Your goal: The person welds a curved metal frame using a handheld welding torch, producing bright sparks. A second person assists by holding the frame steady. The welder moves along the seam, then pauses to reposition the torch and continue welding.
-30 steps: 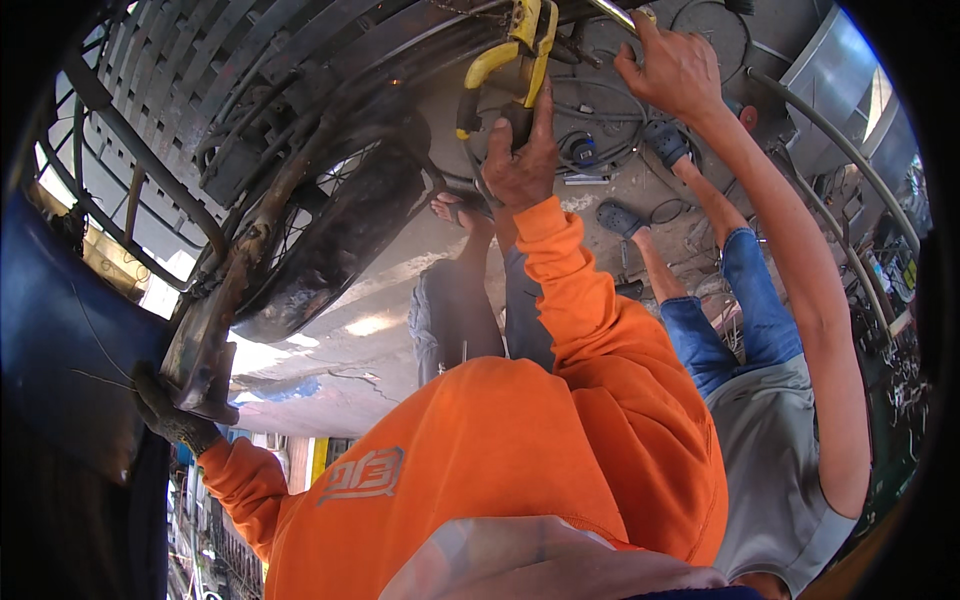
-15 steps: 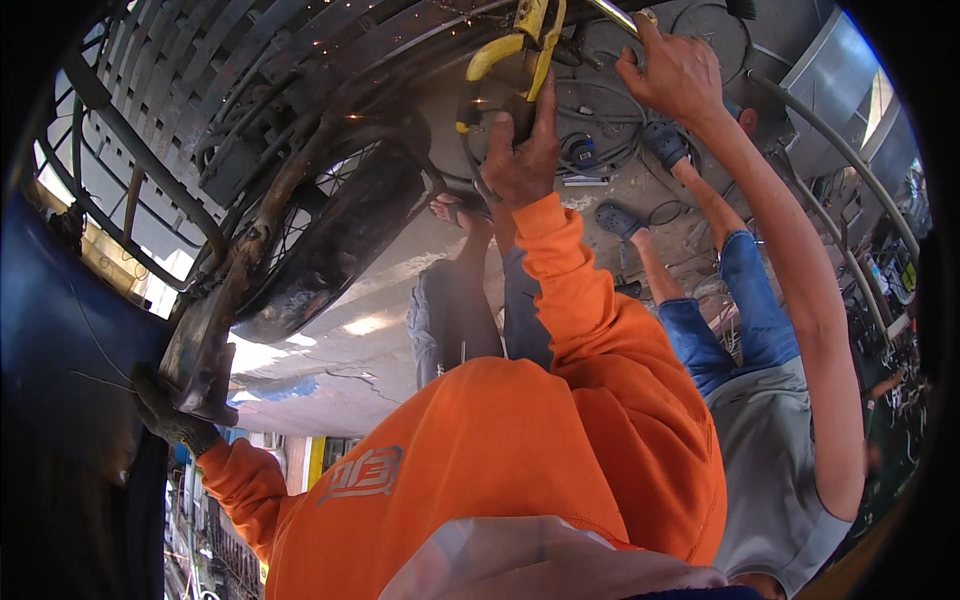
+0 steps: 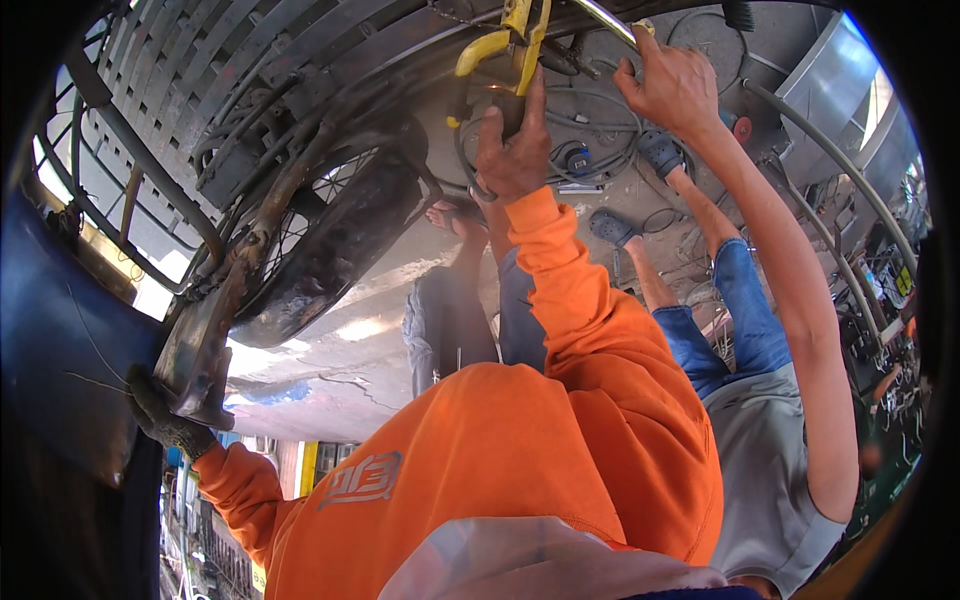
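Your right hand (image 3: 515, 150), half-curled, is holding the yellow-and-black tool (image 3: 482, 48) near the view's upper edge; your gloved left hand (image 3: 168, 415) is clasping the dark metal bar (image 3: 212, 312) low down. Open floor (image 3: 370, 285) is stretching between, a co-worker's hand (image 3: 675, 85) crowding rightward.

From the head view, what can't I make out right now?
All in the head view:
Yellow-and-black tool in the bare right hand: top cut off by the upper edge.
Shiny silver metal tube: far end cut off there too.
Dark-gloved left hand: fingertips hidden by the rusty brown metal bar.
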The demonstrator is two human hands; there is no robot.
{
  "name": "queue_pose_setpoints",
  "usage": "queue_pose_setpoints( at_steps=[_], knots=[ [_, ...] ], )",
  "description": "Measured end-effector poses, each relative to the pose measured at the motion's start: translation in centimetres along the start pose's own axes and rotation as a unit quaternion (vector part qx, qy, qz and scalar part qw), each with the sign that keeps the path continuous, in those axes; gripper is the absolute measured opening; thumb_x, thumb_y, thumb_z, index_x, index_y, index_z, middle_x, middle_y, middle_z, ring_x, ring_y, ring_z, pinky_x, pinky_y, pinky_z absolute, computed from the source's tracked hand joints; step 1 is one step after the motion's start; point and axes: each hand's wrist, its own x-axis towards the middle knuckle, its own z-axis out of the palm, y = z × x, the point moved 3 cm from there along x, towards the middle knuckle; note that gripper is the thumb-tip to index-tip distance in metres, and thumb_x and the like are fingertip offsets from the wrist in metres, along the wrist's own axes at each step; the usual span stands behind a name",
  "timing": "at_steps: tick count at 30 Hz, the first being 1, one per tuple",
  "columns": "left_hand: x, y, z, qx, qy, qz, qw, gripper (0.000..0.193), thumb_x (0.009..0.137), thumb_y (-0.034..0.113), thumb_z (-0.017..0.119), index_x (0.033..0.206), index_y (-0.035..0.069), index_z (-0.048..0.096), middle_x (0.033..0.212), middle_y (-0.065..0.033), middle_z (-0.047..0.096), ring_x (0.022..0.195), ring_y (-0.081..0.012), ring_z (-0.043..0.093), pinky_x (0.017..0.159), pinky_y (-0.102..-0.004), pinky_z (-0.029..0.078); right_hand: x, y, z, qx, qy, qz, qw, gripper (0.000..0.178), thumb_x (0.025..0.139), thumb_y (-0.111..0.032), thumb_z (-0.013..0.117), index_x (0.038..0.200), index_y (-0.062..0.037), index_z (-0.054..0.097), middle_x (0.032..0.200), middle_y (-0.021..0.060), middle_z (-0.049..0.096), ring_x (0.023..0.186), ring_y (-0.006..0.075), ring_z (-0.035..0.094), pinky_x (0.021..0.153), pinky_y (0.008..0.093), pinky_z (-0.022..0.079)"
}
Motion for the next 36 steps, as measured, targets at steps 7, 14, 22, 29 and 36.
queue_pose_setpoints(
  at_steps=[7,14,22,29,36],
  knots=[
    [0.2,-1.5,-0.3,-0.073,0.013,-0.084,0.994,0.056,0.092,0.039,0.069,0.129,-0.004,0.065,0.127,-0.0142,0.065,0.116,-0.0249,0.063,0.094,-0.0368,0.054,0.3,0.8,0.3,0.015,-0.005,0.009,1.0,0.081,0.089,-0.013,0.06,0.158,0.0056,0.022,0.13,0.0307,0.062,0.108,0.0402,0.07,0.092,0.0398,0.055],
    [0.9,-3.3,-1.2,0.036,-0.049,0.039,0.997,0.086,0.071,0.053,0.091,0.13,-0.003,0.062,0.124,-0.0159,0.062,0.114,-0.0291,0.063,0.092,-0.0363,0.055,0.2,0.6,0.2,-0.034,-0.015,0.046,0.998,0.083,0.089,-0.018,0.06,0.158,0.0049,0.021,0.124,0.0288,0.065,0.103,0.0407,0.071,0.089,0.0415,0.055],
    [0.5,-3.0,-1.1,0.003,-0.023,-0.005,1.0,0.088,0.072,0.057,0.088,0.132,-0.002,0.061,0.126,-0.0181,0.062,0.113,-0.0331,0.064,0.092,-0.0397,0.057,0.5,0.3,0.3,0.031,-0.005,0.03,0.999,0.083,0.09,-0.015,0.058,0.159,0.0054,0.018,0.13,0.0295,0.062,0.111,0.0404,0.068,0.094,0.0392,0.053],
    [0.5,-2.3,-0.8,-0.036,-0.013,-0.041,0.998,0.084,0.076,0.053,0.087,0.133,-0.003,0.061,0.125,-0.0185,0.062,0.113,-0.0322,0.065,0.094,-0.0402,0.056,0.8,0.5,0.6,0.004,0.014,-0.008,1.0,0.073,0.091,-0.011,0.056,0.155,0.0075,0.029,0.124,0.0239,0.065,0.107,0.03,0.069,0.091,0.0352,0.055],
    [0.4,-2.2,-0.6,0.04,-0.025,0.046,0.998,0.078,0.078,0.051,0.084,0.131,-0.002,0.063,0.125,-0.0172,0.064,0.113,-0.0301,0.065,0.096,-0.0402,0.055,0.9,0.8,0.8,0.002,0.017,-0.009,1.0,0.074,0.091,-0.012,0.057,0.155,0.0085,0.028,0.122,0.025,0.066,0.106,0.0309,0.07,0.091,0.0358,0.056]
  ],
)
